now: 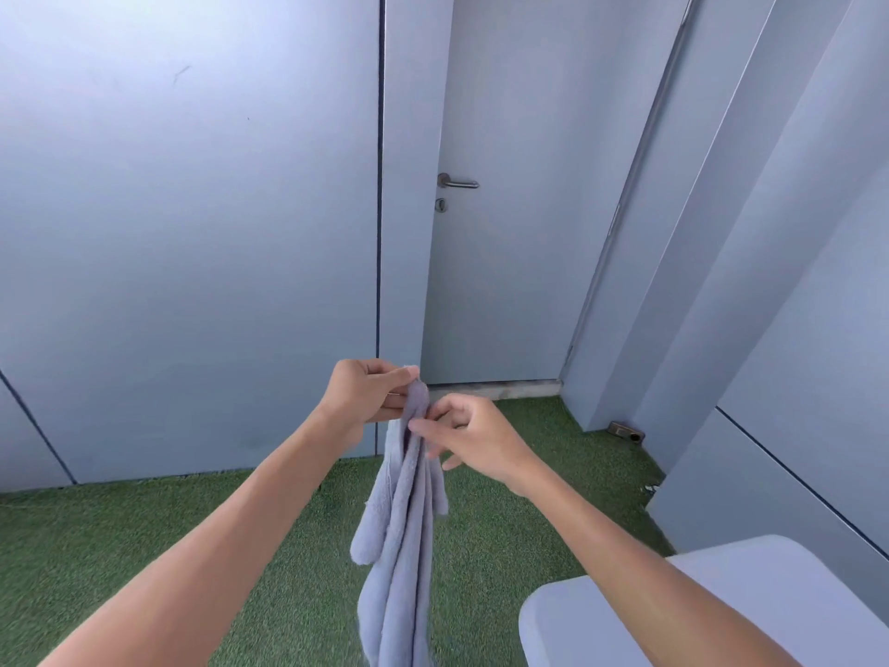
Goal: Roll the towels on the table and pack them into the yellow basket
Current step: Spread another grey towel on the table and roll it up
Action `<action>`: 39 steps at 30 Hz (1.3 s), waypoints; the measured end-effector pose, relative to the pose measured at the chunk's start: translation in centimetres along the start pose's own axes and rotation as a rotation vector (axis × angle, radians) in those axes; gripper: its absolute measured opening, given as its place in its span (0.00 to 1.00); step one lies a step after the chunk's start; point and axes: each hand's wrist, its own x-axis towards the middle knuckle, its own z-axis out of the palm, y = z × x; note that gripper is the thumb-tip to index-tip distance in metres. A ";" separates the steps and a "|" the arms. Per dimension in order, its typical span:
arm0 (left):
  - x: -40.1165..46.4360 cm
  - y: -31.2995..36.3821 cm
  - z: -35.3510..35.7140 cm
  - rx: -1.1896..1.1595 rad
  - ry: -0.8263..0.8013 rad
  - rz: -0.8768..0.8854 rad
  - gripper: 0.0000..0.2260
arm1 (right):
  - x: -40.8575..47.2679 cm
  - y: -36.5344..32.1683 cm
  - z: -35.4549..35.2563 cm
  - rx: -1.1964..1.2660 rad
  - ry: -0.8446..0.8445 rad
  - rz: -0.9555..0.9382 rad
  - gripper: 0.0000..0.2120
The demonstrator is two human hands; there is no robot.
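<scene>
While grey wall panels (192, 233) fill the left side, the left hand (361, 397) is raised in the middle of the view, its thumb and curled fingers pinching the top edge of the towel (404, 536). That pale lilac towel hangs straight down from the grip in loose folds, clear of everything, its lower end running out of the bottom of the frame over the green turf (120, 560). Just right of it comes the right hand (476, 440), thumb and forefinger closing on a fold a little below the left's grip, the other fingers loosely curled and held apart from the cloth. Behind the hands stands a closed door (510, 257), with its lever handle (457, 182) on the left edge. Turf lies open on both sides of the towel. Further right, the rounded white corner of the table (601, 613) pokes in at the bottom, the right forearm crossing above it. A small dark object (625, 430) sits by the wall; what it is, I can't tell.
</scene>
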 end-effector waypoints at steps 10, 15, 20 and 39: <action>-0.2 0.8 0.9 -0.278 0.059 -0.040 0.07 | 1.5 0.9 2.1 0.092 0.209 -0.090 0.08; -0.4 0.2 -0.5 -0.054 0.032 0.023 0.08 | 1.6 1.2 0.6 -0.052 0.222 -0.153 0.06; -0.3 -1.6 -2.0 0.476 0.009 0.325 0.09 | 1.2 -0.3 -2.2 -0.133 0.161 -0.274 0.09; -0.4 -8.2 -3.0 0.687 -0.597 0.058 0.22 | 1.4 2.7 -10.0 -0.316 0.454 -0.287 0.10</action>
